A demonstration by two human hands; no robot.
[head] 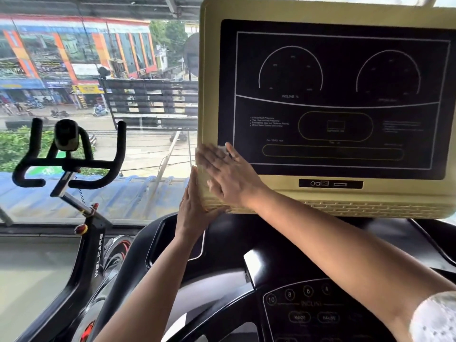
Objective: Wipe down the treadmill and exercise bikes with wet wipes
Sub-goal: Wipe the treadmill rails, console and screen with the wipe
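head view: right grip, released and laid flat, presses a white wet wipe on the lower left corner of the yellow treadmill console. left grip, also released, lies flat against the console's left edge. exercise bike stands left.

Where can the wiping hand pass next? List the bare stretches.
Free: the black display right of the right hand, and the yellow frame above the vent grille. Crowded: the lower-left corner, with left hand and wet wipe.
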